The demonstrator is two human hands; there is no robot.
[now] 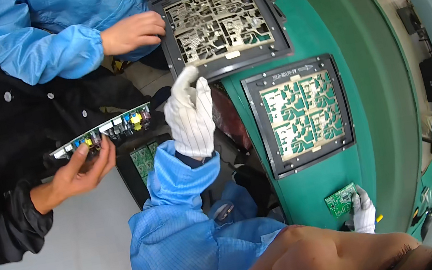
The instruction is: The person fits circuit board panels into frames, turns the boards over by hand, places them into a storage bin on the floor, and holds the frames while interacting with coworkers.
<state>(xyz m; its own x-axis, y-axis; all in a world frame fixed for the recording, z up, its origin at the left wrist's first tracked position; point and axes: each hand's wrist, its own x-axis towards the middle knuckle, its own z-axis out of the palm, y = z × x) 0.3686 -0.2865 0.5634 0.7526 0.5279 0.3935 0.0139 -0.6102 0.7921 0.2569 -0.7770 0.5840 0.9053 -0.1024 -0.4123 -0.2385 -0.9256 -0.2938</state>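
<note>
Head view, looking down on a green machine bed (367,54). Left hand (190,117), in a white striped glove on a blue sleeve, is raised with the fingers straight and close together, not closed on anything. Its fingertips are at the lower rim of the upper black fixture tray (249,62), either touching it or just short of it; I cannot tell which. This tray holds a grey metallic plate full of cut-outs. A small pale rectangular label (232,54) sits at the plate's lower edge, and a line of white print with an arrow runs along the tray's top bar. A co-worker's bare hand (133,32), on a blue sleeve, grips the same tray at its left rim. Right hand (364,212), also in a white glove, is at the lower right, well apart from the left. It is closed on a small green board (341,201), held at that board's right edge against the machine bed. Between the two hands, a second black fixture tray (258,128) lies flat on the bed. Green circuit panels show through its cut-outs, and it has a similar white printed strip with an arrow along its top bar. At left, another person's bare hand (82,173), on a black sleeve, holds up a long populated board (107,128) carrying blue and yellow components. Below that, more green panels (144,160) lie in a dark tray.
</note>
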